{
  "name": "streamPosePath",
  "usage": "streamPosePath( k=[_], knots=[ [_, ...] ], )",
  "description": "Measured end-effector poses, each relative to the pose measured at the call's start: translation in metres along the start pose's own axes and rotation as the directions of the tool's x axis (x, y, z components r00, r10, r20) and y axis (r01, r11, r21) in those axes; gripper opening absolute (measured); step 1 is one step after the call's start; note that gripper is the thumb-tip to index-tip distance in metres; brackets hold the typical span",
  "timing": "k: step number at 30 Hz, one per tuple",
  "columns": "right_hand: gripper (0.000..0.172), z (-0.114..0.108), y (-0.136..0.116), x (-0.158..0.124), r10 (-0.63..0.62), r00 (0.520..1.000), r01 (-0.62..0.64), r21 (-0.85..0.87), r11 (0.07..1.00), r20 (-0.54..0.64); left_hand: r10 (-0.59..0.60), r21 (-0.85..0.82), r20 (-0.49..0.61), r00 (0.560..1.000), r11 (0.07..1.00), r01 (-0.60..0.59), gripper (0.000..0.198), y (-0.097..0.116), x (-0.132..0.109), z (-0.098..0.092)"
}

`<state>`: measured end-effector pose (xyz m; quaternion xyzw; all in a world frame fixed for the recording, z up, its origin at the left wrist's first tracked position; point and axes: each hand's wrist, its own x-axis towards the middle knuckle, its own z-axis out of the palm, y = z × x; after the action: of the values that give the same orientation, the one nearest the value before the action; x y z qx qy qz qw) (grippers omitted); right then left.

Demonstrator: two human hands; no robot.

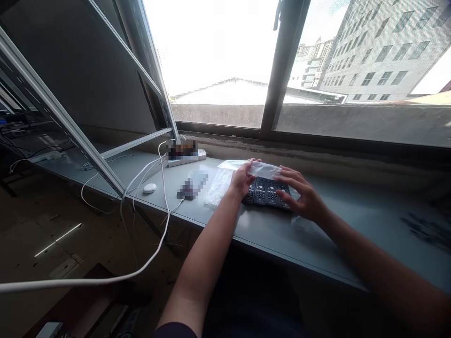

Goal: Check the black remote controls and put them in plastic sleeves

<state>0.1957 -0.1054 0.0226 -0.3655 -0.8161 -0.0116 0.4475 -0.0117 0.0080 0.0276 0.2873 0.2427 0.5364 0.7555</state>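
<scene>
Three black remote controls [267, 191] lie side by side on the grey shelf [345, 234] under the window. My left hand [241, 180] pinches the left end of a clear plastic bag [262, 168] held just above their far ends. My right hand [302, 193] holds the bag's right end, its fingers spread over the right remote. More clear plastic bags [218, 185] lie flat to the left of my left hand.
A white power strip [186, 157] sits at the back by the window frame. A small white round device [150, 188], a blurred object [192, 186] and white cables [160, 202] lie at the left. A slanted metal frame [70, 126] crosses the left side.
</scene>
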Motion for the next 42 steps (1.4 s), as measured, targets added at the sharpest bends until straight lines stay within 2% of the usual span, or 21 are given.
streamPosePath(
  k=[4,6,8,11,15,19,24,27,32,38,42],
  knots=[
    [0.035,-0.001,0.005,0.0,0.087,0.992,-0.095,-0.096,0.991,-0.088,0.037,-0.107,-0.133,0.99,0.993,-0.051,0.011,0.004,0.003,-0.001],
    [0.034,0.0,0.015,-0.004,0.179,0.976,-0.201,-0.2,0.959,-0.121,0.046,-0.143,-0.152,0.987,0.987,-0.068,0.009,0.006,0.003,-0.002],
    [0.037,0.002,0.027,-0.009,0.295,0.952,-0.306,-0.301,0.903,-0.082,0.048,-0.164,-0.148,0.988,0.984,-0.073,0.009,0.006,0.002,-0.002],
    [0.044,0.006,0.042,-0.018,0.461,0.887,-0.412,-0.459,0.787,-0.006,0.035,-0.183,-0.133,0.99,0.981,-0.059,0.009,0.007,-0.001,-0.001],
    [0.05,0.01,0.052,-0.027,0.614,0.789,-0.501,-0.596,0.627,-0.016,0.034,-0.187,-0.11,0.993,0.981,-0.054,0.009,0.006,-0.001,-0.001],
    [0.051,0.009,0.054,-0.028,0.649,0.761,-0.508,-0.614,0.604,0.009,0.042,-0.17,-0.096,0.995,0.984,-0.058,0.006,0.005,0.001,-0.003],
    [0.048,0.012,0.054,-0.024,0.61,0.789,-0.486,-0.539,0.688,0.067,0.046,-0.145,-0.112,0.993,0.988,-0.062,0.005,0.005,0.0,-0.003],
    [0.049,0.013,0.055,-0.024,0.606,0.787,-0.471,-0.52,0.713,0.118,0.039,-0.134,-0.122,0.992,0.989,-0.056,0.005,0.005,-0.001,-0.002],
    [0.049,0.013,0.056,-0.025,0.616,0.778,-0.47,-0.539,0.699,0.121,0.045,-0.11,-0.11,0.993,0.992,-0.057,0.006,0.004,-0.002,-0.002],
    [0.065,0.014,0.049,-0.023,0.625,0.768,-0.459,-0.563,0.687,0.137,0.045,-0.117,-0.106,0.993,0.991,-0.057,0.008,0.004,-0.001,-0.002],
    [0.066,0.015,0.045,-0.02,0.65,0.748,-0.479,-0.568,0.669,0.135,0.043,-0.107,-0.11,0.993,0.993,-0.055,0.012,0.004,0.0,-0.001]
  ],
)
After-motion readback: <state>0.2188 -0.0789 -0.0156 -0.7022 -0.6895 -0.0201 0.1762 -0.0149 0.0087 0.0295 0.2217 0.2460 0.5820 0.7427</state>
